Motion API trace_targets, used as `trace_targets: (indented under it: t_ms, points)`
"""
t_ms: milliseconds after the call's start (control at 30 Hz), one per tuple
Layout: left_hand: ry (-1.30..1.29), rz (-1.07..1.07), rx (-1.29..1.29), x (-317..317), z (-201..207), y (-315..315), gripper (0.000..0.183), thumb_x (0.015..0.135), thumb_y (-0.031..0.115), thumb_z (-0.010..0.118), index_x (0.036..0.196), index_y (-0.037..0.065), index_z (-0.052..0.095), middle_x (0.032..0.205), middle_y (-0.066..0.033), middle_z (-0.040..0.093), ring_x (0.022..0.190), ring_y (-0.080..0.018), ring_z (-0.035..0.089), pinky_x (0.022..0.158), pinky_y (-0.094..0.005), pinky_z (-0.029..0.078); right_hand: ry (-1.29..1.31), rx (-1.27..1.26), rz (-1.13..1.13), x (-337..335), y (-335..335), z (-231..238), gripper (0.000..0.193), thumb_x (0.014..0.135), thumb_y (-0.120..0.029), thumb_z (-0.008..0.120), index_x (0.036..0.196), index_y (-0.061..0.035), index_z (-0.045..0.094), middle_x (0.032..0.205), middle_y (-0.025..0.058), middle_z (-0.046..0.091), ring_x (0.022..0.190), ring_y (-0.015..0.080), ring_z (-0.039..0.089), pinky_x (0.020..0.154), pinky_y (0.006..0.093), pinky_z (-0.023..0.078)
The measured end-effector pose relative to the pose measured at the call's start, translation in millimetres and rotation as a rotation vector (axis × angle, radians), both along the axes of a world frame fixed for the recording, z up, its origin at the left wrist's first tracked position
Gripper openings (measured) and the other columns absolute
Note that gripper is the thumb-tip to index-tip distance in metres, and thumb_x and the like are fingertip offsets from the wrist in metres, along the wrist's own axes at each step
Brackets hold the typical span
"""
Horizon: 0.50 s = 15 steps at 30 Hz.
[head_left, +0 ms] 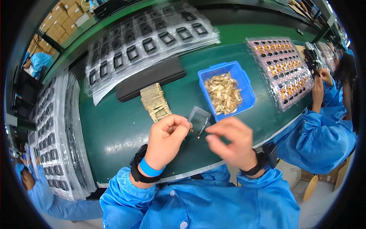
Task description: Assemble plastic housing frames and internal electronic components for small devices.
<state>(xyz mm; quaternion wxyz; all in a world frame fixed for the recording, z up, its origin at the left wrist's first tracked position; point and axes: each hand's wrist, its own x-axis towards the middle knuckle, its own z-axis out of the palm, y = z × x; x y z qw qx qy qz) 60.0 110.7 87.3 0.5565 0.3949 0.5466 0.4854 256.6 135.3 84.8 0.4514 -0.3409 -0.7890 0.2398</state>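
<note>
With thumb and forefinger pinched, my left hand (166, 137) holds a small brownish piece (191, 129), mostly hidden by the fingertips. Just beyond those fingertips is a small clear plastic sheet (196, 116) with a thin black strip (203, 126) along its right side. Whether the left fingers also touch this sheet, I cannot tell. My right hand (232, 141), slightly blurred, hovers right of the strip, thumb and forefinger apart and nothing visible between them. Past my left hand lies a stack of thin beige strips (154, 100). A blue bin (248, 91) full of loose beige pieces stands beyond my right hand.
A long black box (150, 78) lies behind the beige stack on the green table (114, 129). Clear trays of black frames (148, 44) fill the back; more trays (57, 137) stack at left. A tray of orange-and-black parts (282, 70) sits right, beside a co-worker in blue (320, 133).
</note>
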Motion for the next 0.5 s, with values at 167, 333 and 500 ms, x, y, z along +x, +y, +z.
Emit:
trace_targets:
  t_ms: [167,333,500]
  points:
    - [0.263,-0.086,0.125,-23,-1,-22,0.006,0.087,0.005,0.065,0.086,0.000,0.067,0.079,-0.0012,0.067,0.068,-0.0060,0.058,0.061,-0.0207,0.045,0.036,-0.454,-0.017,-13,9,8,0.015,0.084,-0.003,0.073,0.098,0.0013,0.069,0.082,0.0060,0.064,0.065,0.0083,0.058,0.057,0.0224,0.045]
    - [0.545,-0.109,0.229,-39,4,-39,0.006,0.082,0.004,0.068,0.085,0.000,0.068,0.079,-0.0068,0.067,0.066,-0.0139,0.060,0.063,-0.0261,0.048,-0.063,-0.675,0.190,-33,8,9,0.013,0.086,-0.007,0.073,0.095,0.0012,0.067,0.077,-0.0003,0.062,0.063,0.0031,0.054,0.055,0.0198,0.043]
    - [0.609,0.039,0.188,-51,2,-58,0.015,0.078,0.008,0.074,0.091,0.001,0.070,0.083,-0.0097,0.068,0.068,-0.0201,0.062,0.068,-0.0324,0.050,-0.055,-0.830,0.203,-50,3,-7,0.012,0.087,-0.007,0.070,0.094,0.0017,0.066,0.076,0.0044,0.065,0.063,0.0077,0.059,0.056,0.0231,0.047]
